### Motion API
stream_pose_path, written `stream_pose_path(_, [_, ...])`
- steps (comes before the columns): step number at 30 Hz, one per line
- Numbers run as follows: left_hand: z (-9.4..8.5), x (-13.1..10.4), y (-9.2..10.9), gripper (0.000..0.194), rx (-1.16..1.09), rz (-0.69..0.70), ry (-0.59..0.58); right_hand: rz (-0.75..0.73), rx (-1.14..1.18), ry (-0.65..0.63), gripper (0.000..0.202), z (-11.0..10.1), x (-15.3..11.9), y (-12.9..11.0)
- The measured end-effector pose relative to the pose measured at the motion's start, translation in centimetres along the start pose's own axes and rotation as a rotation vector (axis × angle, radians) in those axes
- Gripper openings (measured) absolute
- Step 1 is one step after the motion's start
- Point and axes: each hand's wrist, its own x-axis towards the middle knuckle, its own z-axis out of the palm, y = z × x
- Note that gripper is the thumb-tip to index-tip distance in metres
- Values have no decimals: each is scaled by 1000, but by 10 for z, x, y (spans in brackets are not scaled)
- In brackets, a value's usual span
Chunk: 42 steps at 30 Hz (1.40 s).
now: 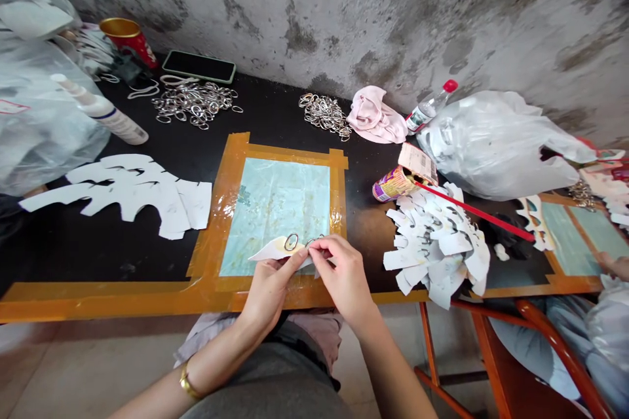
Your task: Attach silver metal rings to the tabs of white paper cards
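My left hand (269, 288) pinches a white piece (269, 250) over the front of the taped pale-blue sheet (282, 203). A metal ring (291, 241) stands on this piece, and a second ring shows partly beside my fingertips. My right hand (344, 275) is closed at the right end of the same piece, its thumb and forefinger pressed together; what lies between them is too small to make out. Cut white pieces (142, 190) lie to the left, and a heap of similar pieces (437, 242) is on the right.
Two piles of metal rings (196, 103) (324, 114) lie toward the wall, near a phone (199, 67) and a pink cloth (376, 114). A glue bottle (111, 114), a patterned cup (390, 184) with a red stick, and plastic bags (496, 144) flank the workspace. Another person's hand (614, 266) is far right.
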Motion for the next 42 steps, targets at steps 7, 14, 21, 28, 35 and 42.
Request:
stream_pose_path(7, [-2, 0, 5, 18, 86, 39, -24, -120, -26, 52, 6, 8, -3, 4])
stream_pose_path(14, [7, 5, 8, 22, -86, -111, 59, -380, -90, 232, 14, 17, -5, 14])
stream_pose_path(21, [-5, 15, 18, 26, 155, -105, -111, -453, -136, -112, 17, -23, 8, 7])
stream_pose_path(28, [0, 16, 44, 23, 507, -10, -345, -584, -291, -257, 19, -52, 26, -7])
stream_pose_path(35, [-1, 13, 60, 18, 591, -97, -454, -702, -457, -220, 12, -48, 25, -2])
stream_pose_path(42, [2, 7, 56, 27, 560, -159, -386, -764, -594, -77, 5, -37, 19, 9])
